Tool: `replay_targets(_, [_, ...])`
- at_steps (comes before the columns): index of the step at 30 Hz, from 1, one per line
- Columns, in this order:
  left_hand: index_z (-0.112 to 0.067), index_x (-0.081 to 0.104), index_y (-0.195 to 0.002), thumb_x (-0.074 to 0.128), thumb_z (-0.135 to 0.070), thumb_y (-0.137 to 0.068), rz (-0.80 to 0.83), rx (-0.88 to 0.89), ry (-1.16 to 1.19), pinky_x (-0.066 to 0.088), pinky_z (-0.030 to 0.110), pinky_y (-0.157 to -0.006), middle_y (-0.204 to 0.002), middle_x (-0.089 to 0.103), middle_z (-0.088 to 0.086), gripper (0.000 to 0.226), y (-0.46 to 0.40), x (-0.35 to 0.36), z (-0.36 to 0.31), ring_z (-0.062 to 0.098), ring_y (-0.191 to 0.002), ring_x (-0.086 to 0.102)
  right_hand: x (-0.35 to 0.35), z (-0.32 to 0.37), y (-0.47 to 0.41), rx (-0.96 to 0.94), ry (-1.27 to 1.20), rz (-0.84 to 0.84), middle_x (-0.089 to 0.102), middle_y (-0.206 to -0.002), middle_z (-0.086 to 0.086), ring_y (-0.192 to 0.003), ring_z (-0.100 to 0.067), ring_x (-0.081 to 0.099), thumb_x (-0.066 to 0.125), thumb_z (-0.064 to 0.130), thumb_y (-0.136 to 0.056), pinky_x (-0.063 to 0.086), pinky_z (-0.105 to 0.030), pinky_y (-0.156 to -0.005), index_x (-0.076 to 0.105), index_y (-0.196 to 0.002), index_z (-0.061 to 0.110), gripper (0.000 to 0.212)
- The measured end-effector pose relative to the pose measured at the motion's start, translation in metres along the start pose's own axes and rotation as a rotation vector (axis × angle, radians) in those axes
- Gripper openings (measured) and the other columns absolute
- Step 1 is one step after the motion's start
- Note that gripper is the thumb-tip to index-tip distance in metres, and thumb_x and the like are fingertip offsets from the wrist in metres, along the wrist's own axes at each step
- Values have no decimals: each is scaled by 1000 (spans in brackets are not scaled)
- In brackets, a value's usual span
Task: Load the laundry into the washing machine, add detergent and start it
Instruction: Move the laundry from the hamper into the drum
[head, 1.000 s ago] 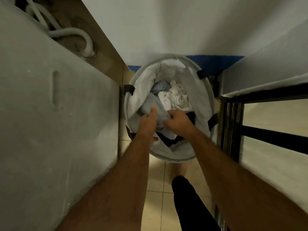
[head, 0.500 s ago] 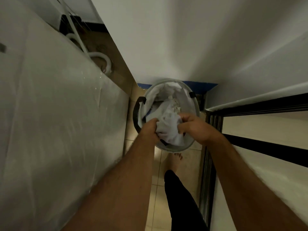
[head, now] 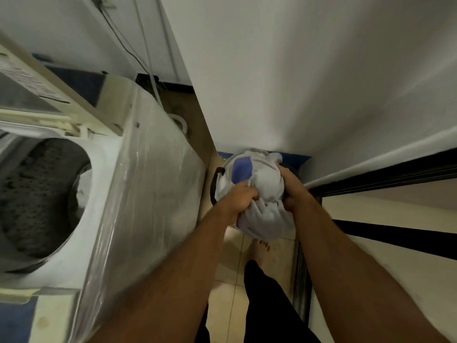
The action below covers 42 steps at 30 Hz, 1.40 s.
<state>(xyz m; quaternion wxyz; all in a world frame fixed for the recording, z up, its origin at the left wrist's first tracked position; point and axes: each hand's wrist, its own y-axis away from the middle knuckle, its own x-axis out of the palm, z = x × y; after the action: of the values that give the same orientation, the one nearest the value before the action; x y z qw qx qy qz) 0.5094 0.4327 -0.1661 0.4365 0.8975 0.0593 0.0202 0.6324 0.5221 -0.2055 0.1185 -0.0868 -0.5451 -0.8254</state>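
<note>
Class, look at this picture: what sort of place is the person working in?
Probably a cramped home laundry corner: an open top-loading white washing machine, a round grey fabric laundry basket on tiled floor.

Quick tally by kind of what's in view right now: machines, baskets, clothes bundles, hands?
Washing machine: 1, lid up, drum holding something pale
Laundry basket: 1, on the floor by the wall
Bundle of clothes: 1, pale with a blue patch, separate items cannot be told
Hands: 2, left hand and right hand both gripping the bundle
Total: 5
</note>
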Motion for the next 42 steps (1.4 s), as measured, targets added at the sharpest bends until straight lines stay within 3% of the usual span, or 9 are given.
replay_targets(6, [-7,59,-123,53,4,-76,109,133,-128,46,28,-88,-112,62,7,49,51,-51,-19,20,-102,58,29,17,51,-87,14,-60,67,-114,-17,-106,-36,63,52,12,-94,54,-37,-72,67,-110,5,22])
replay_targets(11, [-6,63,-101,59,11,-84,-177,328,-96,48,17,-77,-94,63,4,23,70,-74,-29,8,-84,58,39,28,91,-267,65,27,66,-94,-11,-86,-27,65,44,-6,-82,55,-35,-71,65,-105,5,33])
replay_targets(15, [-8,50,-129,61,8,-86,-364,419,24,44,8,-76,-105,56,-3,47,92,-77,-53,12,-98,56,55,49,124,-326,102,195,68,-114,-10,-104,-32,65,49,3,-69,52,-51,-90,59,-124,14,56])
replay_targets(20, [-19,19,-153,57,-10,-95,-119,508,8,39,9,-96,-146,37,-6,70,117,-92,-83,6,-129,40,81,85,160,-288,87,419,67,-103,-13,-105,-34,60,58,10,-67,48,-41,-95,64,-105,8,38])
replay_targets(23, [-21,25,-151,51,-9,-98,-79,568,52,39,21,-106,-154,32,-2,60,135,-96,-102,12,-136,38,112,105,194,-291,165,444,67,-74,-11,-76,-28,66,63,14,-68,56,-24,-65,65,-77,6,12])
replay_targets(26, [-15,45,-139,48,-5,-98,-67,599,165,54,21,-85,-134,56,4,43,160,-102,-112,15,-114,59,140,116,206,-244,84,417,62,-52,-5,-47,-17,64,37,18,-99,51,-18,-45,61,-68,10,39])
replay_targets(34, [-14,53,-130,48,-9,-99,-295,590,320,53,26,-67,-84,71,-9,32,198,-133,-101,4,-72,65,197,109,222,-594,412,364,74,-102,-8,-100,-26,68,56,36,-92,52,-35,-87,71,-94,10,30])
replay_targets(38, [-18,68,-107,57,-21,-96,-361,576,423,47,47,-97,-107,70,9,16,210,-147,-92,32,-110,62,219,101,223,-696,552,373,73,-111,1,-107,-19,67,48,75,-78,50,-45,-100,71,-111,22,67])
replay_targets(42, [-16,64,-116,51,-29,-99,-435,615,520,51,37,-97,-115,70,5,25,224,-154,-83,23,-112,63,230,84,217,-622,680,547,62,-133,7,-124,-15,56,47,93,-62,40,-46,-109,56,-132,33,92])
